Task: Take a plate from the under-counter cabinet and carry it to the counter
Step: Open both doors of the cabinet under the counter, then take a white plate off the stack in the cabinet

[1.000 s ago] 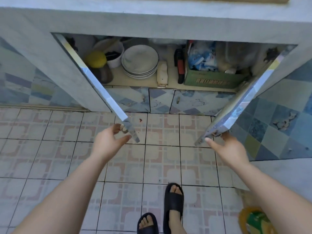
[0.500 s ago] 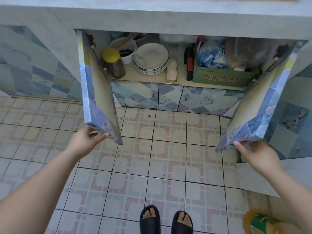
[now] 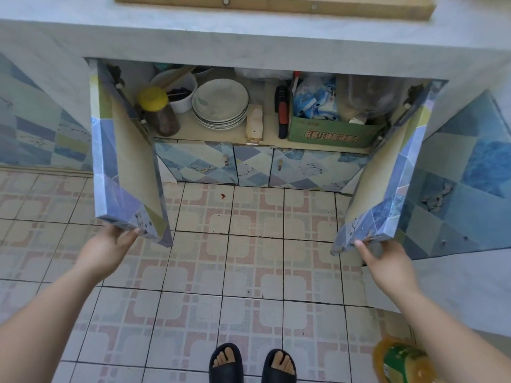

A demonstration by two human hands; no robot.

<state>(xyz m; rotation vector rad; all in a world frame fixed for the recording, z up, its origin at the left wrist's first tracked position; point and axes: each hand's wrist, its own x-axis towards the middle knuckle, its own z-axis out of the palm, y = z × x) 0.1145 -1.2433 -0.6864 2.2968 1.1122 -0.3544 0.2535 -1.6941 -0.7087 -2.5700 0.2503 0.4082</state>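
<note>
A stack of white plates (image 3: 220, 104) sits on the shelf of the open under-counter cabinet, left of centre. My left hand (image 3: 106, 248) touches the bottom edge of the left cabinet door (image 3: 121, 172), which stands swung out. My right hand (image 3: 387, 261) holds the bottom corner of the right cabinet door (image 3: 387, 194), also swung wide. Both hands are well below and in front of the plates. The grey counter (image 3: 249, 31) runs above the cabinet.
On the shelf stand a yellow-lidded jar (image 3: 159, 111), a white bowl (image 3: 179, 92), a wooden block (image 3: 255, 124), a red-and-black tool (image 3: 282, 111) and a green carton (image 3: 331, 134) with bags. A wooden board (image 3: 276, 5) lies on the counter. An oil bottle (image 3: 401, 360) stands on the floor at right.
Both doors have swung wider apart, exposing the whole shelf. My hands moved outward with the door edges, and the view pulled back and up.
</note>
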